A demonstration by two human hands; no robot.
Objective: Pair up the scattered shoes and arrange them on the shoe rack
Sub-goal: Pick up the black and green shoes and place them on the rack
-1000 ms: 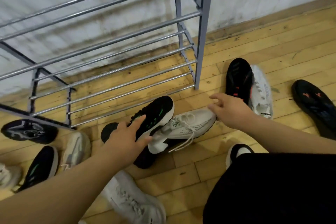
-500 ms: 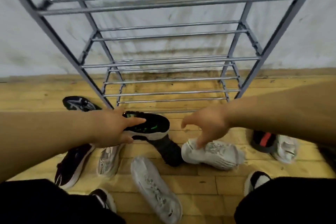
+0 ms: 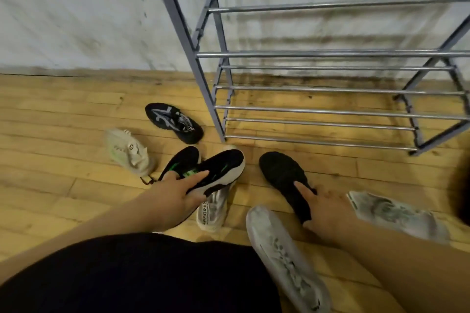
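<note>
My left hand (image 3: 175, 197) grips a black shoe with green marks and a white sole (image 3: 223, 169), held just above the floor. Its match, another black shoe with green (image 3: 181, 160), lies right beside it on the left. My right hand (image 3: 328, 208) rests on the heel of a plain black shoe (image 3: 282, 173), fingers around its back edge. The grey metal shoe rack (image 3: 318, 89) stands empty against the wall, behind and to the right of both hands.
On the wooden floor lie a black shoe with white pattern (image 3: 174, 121), a beige shoe (image 3: 129, 151), a pale shoe (image 3: 213, 207) under my left hand, a grey shoe (image 3: 287, 254) in front and a light patterned shoe (image 3: 396, 216) at right. My dark-clothed knee (image 3: 142, 274) fills the bottom.
The view swung left, so the rack now sits at the right. My left hand carried the green-marked shoe beside its match. My right hand dropped onto the plain black shoe.
</note>
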